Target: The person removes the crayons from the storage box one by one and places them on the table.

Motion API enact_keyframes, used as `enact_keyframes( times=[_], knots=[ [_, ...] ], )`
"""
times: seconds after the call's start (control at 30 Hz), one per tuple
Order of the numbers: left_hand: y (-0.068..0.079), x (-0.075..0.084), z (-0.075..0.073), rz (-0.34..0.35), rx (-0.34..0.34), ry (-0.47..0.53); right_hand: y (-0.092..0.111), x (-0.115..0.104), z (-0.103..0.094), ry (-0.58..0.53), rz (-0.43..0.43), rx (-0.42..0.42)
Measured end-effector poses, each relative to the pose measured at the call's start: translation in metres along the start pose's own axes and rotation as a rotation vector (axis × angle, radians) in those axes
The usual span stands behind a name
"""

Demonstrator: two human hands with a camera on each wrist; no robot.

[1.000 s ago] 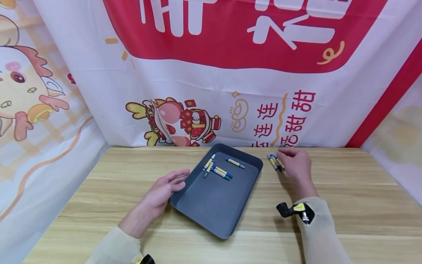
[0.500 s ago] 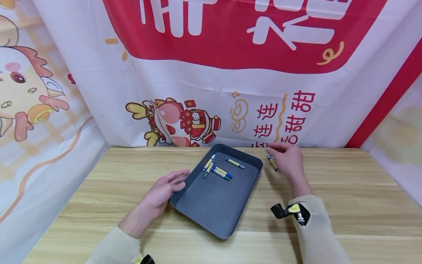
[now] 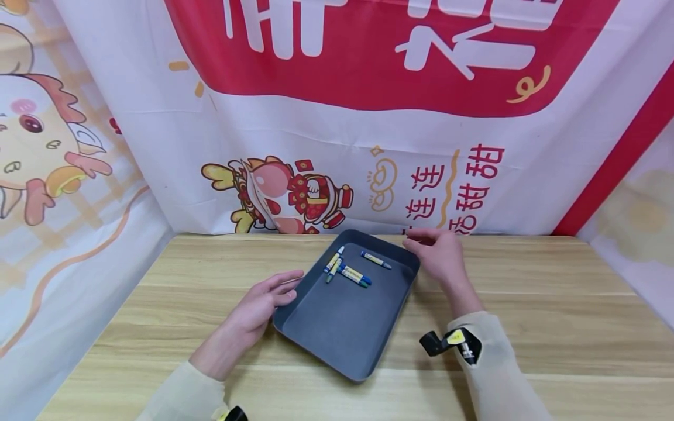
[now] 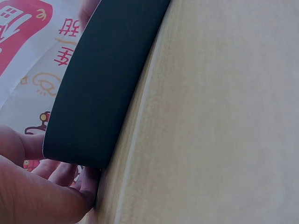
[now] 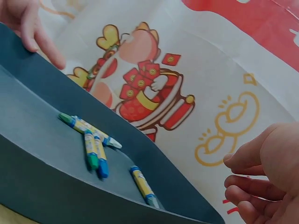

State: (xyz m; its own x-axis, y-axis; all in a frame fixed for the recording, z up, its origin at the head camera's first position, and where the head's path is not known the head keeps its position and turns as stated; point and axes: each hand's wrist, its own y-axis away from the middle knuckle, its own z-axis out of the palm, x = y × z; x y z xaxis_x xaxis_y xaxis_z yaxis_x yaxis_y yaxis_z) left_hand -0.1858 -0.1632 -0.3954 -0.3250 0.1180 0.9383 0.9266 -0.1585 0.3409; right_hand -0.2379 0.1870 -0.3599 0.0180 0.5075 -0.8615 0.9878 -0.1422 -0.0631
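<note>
A dark grey tray (image 3: 342,333) stands slanted on the table, with several paper-wrapped crayons in its far half. A blue and a green crayon (image 5: 96,151) lie side by side against others by the left wall. One grey-tipped crayon (image 3: 376,260) lies apart near the far wall. My left hand (image 3: 263,301) rests along the tray's left side, fingers extended and thumb touching the rim. My right hand (image 3: 439,254) is beside the far right corner, fingers loosely bent, with nothing visible between them. It covers the spot where loose crayons lay earlier.
The light wooden table (image 3: 553,327) extends on both sides of the tray. Right behind it hangs a white and red printed cloth (image 3: 358,146), with more printed cloth along the left and right sides.
My right hand has moved left from beside the loose crayons to the tray's far right corner, and those crayons are no longer visible. My left hand and the tray have stayed put.
</note>
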Motion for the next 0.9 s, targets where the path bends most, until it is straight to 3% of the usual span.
enact_keyframes(
  times=[0.33,0.67,0.9],
  knots=[
    [-0.003,-0.001,0.001,0.0,0.003,0.002,0.003,-0.003,0.021,0.002,-0.02,-0.019],
    [-0.005,-0.001,0.0,-0.007,0.015,0.0,-0.002,-0.007,0.041,0.113,-0.075,-0.066],
    [-0.004,-0.001,-0.001,-0.003,0.012,0.005,-0.004,-0.007,0.052,0.141,-0.055,-0.102]
  ],
)
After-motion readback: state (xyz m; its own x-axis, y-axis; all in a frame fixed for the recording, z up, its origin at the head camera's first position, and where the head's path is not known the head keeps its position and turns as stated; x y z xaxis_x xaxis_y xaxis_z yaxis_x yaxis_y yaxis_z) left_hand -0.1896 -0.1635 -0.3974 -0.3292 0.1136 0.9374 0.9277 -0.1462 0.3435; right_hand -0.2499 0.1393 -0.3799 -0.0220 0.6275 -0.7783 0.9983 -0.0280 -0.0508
